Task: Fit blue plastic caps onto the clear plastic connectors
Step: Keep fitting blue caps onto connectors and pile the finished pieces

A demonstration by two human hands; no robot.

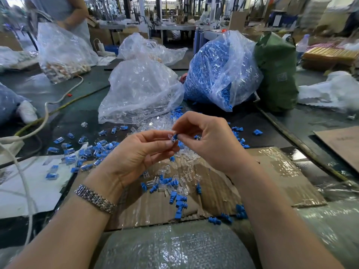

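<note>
Dozens of capped pieces (85, 152) are lying at our left on the bench (77, 115), yet two bulging bags (219, 70) are waiting. Our left hand (136, 154) is pinching a clear connector (171, 137) while our right hand (209, 138) is pinching a blue cap (175, 136) against it; loose parts (174, 189) are crowding the cardboard (272, 171).

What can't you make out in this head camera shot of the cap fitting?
- Head view: whether the blue cap is fully seated on the clear connector; fingertips of the left hand and right hand cover the joint.
- Background benches: motion-blurred.
- The standing person's head: cut off by the top edge.
</note>
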